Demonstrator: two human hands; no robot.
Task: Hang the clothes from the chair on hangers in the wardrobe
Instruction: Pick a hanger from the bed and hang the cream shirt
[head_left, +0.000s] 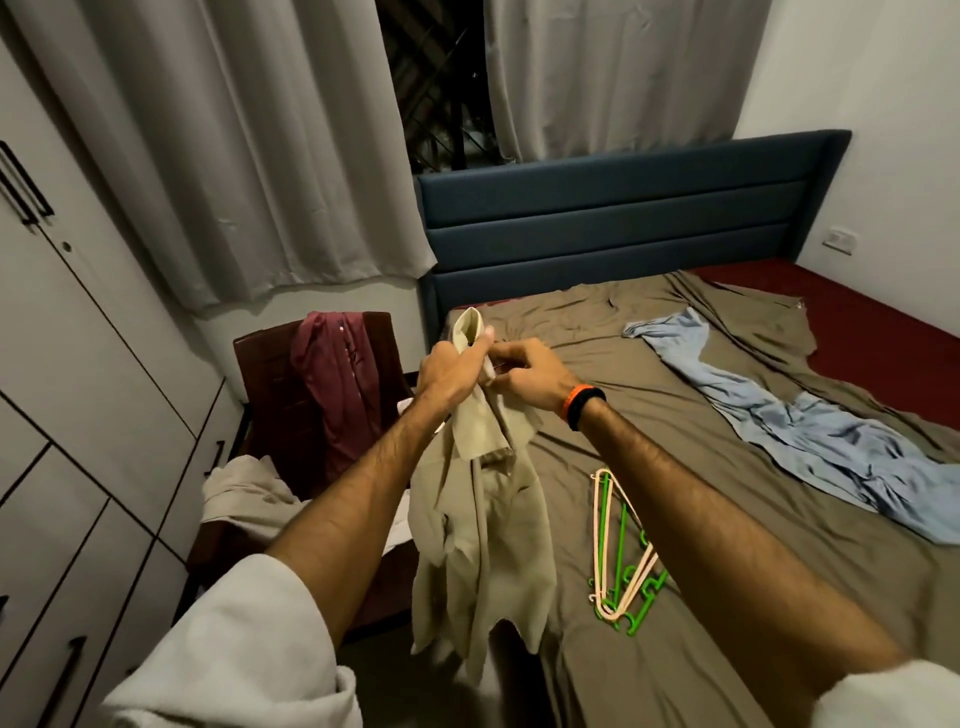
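A beige shirt (483, 530) hangs in the air between the chair and the bed. My left hand (452, 364) grips it near the collar, which sticks up above my fist. Right beside it, my right hand (524, 376) pinches the same fabric by the collar. The dark red chair (260, 358) stands at the left with a maroon garment (335, 384) draped over its back and a pale cloth (244, 493) on its seat. Green and cream plastic hangers (621, 551) lie in a pile on the bed. The white wardrobe (67, 374) fills the left side, doors closed.
The bed (649, 649) has an olive sheet and a dark blue headboard (623, 218). A light blue garment (795, 426) lies across the bed at the right. Grey curtains (234, 156) hang behind the chair. The floor gap between wardrobe and bed is narrow.
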